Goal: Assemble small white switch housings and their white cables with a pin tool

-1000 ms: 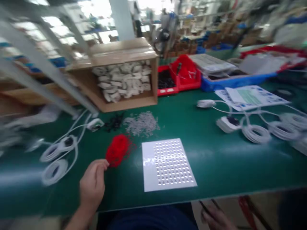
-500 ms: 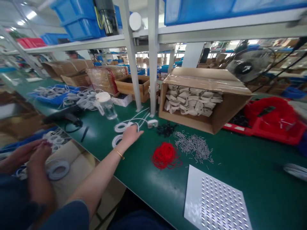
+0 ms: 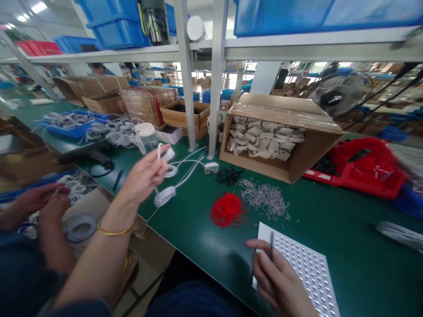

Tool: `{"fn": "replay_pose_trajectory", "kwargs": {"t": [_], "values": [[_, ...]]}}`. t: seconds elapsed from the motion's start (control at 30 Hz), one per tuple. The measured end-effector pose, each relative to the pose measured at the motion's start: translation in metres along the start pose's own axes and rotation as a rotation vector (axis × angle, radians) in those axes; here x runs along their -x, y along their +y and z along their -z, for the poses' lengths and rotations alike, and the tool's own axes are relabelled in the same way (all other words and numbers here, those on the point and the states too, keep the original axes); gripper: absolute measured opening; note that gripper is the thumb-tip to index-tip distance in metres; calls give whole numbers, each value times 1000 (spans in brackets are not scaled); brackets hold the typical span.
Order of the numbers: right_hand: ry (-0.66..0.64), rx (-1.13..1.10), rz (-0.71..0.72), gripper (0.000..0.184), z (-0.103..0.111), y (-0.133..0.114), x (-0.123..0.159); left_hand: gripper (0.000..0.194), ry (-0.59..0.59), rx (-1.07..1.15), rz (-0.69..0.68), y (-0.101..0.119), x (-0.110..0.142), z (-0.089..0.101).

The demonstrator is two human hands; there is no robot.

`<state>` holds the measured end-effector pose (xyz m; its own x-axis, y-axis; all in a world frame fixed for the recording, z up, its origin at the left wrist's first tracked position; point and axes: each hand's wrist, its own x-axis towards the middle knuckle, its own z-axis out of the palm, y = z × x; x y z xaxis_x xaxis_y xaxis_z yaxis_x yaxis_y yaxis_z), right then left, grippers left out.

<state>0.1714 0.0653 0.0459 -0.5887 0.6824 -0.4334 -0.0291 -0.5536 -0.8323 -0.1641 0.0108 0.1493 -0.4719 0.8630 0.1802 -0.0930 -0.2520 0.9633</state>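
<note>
My left hand point(image 3: 143, 176) is raised above the green bench, its fingers closed on a white cable point(image 3: 159, 151) with a small white end piece point(image 3: 168, 154). The cable runs down to a coiled white bundle point(image 3: 164, 197) at the bench edge. At lower right, my right hand point(image 3: 280, 277) is closed around a thin dark stick-like tool point(image 3: 271, 245); its exact kind is unclear. That hand is over a white sheet with rows of shiny domed dots point(image 3: 307, 264). A loose bundle of red strands point(image 3: 229, 210) lies between my hands.
Small metal pins point(image 3: 266, 198) and black pieces point(image 3: 229, 176) lie behind the red strands. A cardboard box point(image 3: 257, 169) with white parts stands behind them. A white plug point(image 3: 211, 167) is near the shelf post point(image 3: 216, 88). At left are a co-worker's hands point(image 3: 54, 200).
My left hand has lifted from the bench and moved left and nearer, bringing the white cable up. My right hand has come into view with the thin dark tool.
</note>
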Motion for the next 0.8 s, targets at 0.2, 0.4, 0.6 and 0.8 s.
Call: {"fn": "replay_pose_trajectory", "kwargs": {"t": [0.2,0.4,0.6,0.8], "values": [[-662,-472,-309,47,-120,-12,-94,57,-177,14,150,-15,39,-1],[-825,-706,-394,49,-155,-6,-135,46,-350,-132,159,-45,53,18],[-696,-698,-310,34,-122,-29,-119,34,-348,-658,-5,-40,33,32],[-133,-434,-132,37,-73,-12,-71,38,-352,-1526,-328,-80,17,13]]}}
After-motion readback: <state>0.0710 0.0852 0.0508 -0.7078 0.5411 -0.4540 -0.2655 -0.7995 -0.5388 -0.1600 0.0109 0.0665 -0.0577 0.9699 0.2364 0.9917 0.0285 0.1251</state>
